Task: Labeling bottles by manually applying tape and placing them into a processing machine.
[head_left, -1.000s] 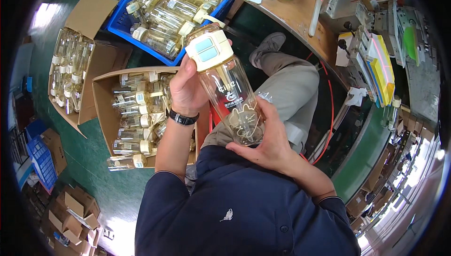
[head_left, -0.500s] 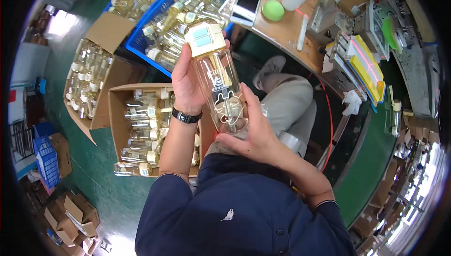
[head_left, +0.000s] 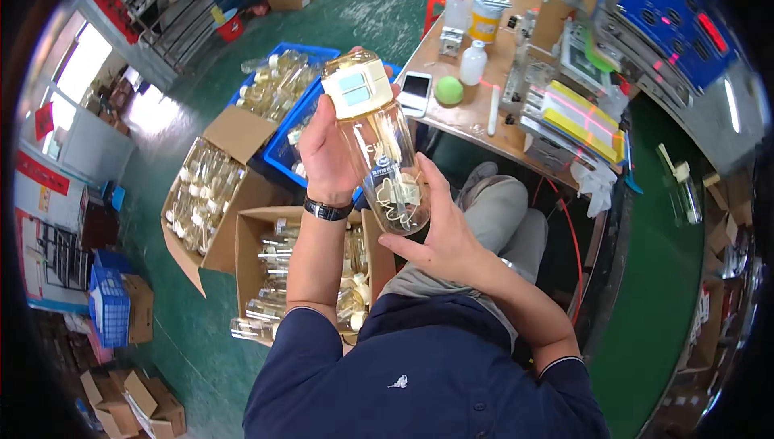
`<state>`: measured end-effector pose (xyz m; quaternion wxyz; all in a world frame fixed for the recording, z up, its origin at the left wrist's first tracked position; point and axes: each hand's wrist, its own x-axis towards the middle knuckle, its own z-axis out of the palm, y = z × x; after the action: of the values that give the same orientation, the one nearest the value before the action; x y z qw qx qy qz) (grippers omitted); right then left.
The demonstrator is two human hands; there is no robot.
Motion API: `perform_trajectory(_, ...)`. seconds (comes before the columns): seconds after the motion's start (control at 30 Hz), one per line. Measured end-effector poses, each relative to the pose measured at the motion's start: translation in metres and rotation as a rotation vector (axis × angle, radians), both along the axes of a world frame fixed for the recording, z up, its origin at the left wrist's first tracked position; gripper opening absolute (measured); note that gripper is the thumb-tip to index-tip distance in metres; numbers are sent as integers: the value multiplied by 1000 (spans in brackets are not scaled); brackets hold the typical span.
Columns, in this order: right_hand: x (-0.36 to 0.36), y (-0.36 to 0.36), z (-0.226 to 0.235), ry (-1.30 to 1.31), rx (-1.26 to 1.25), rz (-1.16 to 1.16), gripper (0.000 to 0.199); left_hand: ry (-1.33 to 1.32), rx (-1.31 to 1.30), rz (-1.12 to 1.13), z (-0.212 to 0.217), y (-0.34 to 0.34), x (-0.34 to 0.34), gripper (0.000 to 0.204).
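Note:
A clear plastic water bottle (head_left: pixel 385 149) with a cream lid and a pale blue button is held tilted before me, lid end away. White line drawing and print mark its wall. My left hand (head_left: pixel 329 153), with a black wristband, is closed around the upper part below the lid; some of its fingers are hidden behind. At the base, my right hand (head_left: pixel 447 233) cups the bottle between thumb and fingers. Below my left forearm, an open carton (head_left: pixel 248 257) holds several similar bottles.
Another carton (head_left: pixel 216 233) and blue crates (head_left: pixel 278 145) of bottles stand at left. On the wooden bench (head_left: pixel 439 112) are a phone (head_left: pixel 415 93), a green ball-like object (head_left: pixel 449 91), a white squeeze bottle (head_left: pixel 473 64) and a yellow-topped fixture (head_left: pixel 582 123). A red hose (head_left: pixel 574 237) hangs by my legs.
The view has tilted up, showing more floor, bench and a blue control panel. Both hands keep hold of the bottle, which appears slightly turned, its print shifted.

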<state>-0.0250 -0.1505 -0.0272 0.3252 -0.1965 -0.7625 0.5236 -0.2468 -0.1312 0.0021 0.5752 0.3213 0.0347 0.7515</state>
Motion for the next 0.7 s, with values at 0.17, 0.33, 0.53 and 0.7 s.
perform_trajectory(0.17, 35, -7, 9, 46, -110, -30, 113, -88, -59, -115, -2, 10, 35, 67)
perform_trajectory(0.33, 82, -13, 7, 154, -293, -55, 115, -170, -108, -314, -16, 25, 84, 64)
perform_trajectory(0.53, 156, -28, -10, 228, -400, -219, 116, -200, -196, -580, -31, 46, 166, 66)
perform_trajectory(0.7, 213, -50, -7, 230, -329, -401, 116, -244, -243, -905, -40, 70, 256, 65)
